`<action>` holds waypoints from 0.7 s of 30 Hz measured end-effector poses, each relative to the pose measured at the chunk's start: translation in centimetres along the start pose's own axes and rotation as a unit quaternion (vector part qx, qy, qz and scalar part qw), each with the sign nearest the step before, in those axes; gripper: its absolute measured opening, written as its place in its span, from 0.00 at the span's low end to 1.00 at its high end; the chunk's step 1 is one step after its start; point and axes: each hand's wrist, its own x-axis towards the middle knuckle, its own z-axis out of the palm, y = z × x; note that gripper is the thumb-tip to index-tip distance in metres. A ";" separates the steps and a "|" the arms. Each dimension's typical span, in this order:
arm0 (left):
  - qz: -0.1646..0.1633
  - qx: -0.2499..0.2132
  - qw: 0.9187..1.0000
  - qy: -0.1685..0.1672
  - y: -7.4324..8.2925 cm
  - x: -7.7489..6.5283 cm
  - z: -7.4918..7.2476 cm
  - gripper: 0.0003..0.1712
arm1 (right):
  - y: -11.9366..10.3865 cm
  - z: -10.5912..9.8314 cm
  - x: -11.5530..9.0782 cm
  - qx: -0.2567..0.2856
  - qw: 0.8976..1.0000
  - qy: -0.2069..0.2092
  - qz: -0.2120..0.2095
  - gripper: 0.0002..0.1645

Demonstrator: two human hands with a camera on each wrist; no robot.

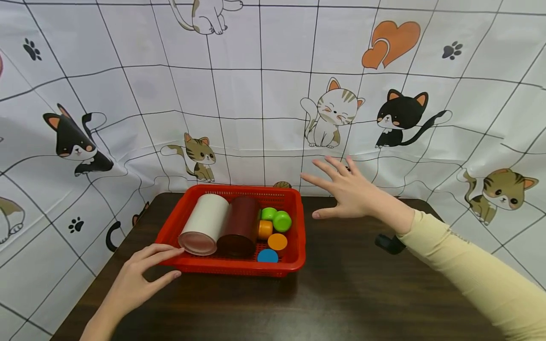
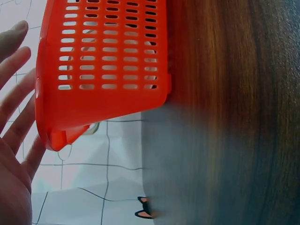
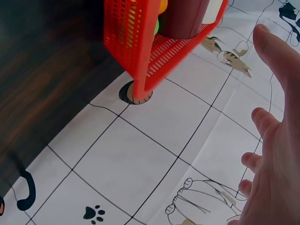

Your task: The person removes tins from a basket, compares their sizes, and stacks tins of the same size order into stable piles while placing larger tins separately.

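A red plastic basket (image 1: 239, 268) with slotted walls stands on the dark wooden table. Inside it a white cylinder (image 1: 205, 218) and a dark brown cylinder (image 1: 241, 222) lie side by side. Along the basket's right side are small round pieces: green (image 1: 282, 221), orange (image 1: 277, 242) and blue (image 1: 268, 256). My left hand (image 1: 138, 279) is at the front left corner, its outstretched fingertips right at the rim. My right hand (image 1: 347, 189) is raised to the right of the basket, fingers spread, holding nothing. In the left wrist view, the fingers (image 2: 18, 126) overlap the basket's rim.
Behind the table hangs a white sheet (image 1: 281, 94) with black grid lines and printed cartoon cats. A small black object (image 1: 390, 244) lies on the table (image 1: 362, 293) below the right forearm. Bare wood extends in front of the basket and to its right.
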 end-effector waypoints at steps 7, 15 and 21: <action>0.019 0.023 1.000 0.009 0.1 0.1 0.1 0.30 | -0.6 -0.1 2.0 0.012 1.000 -0.022 -0.011 0.54; 0.013 0.068 0.998 0.004 0.8 0.4 0.5 0.26 | -0.9 -0.2 4.4 0.018 0.999 -0.048 -0.012 0.55; -0.009 0.057 0.998 0.006 0.8 0.5 0.7 0.25 | -1.2 0.1 6.2 0.042 0.996 -0.067 -0.035 0.60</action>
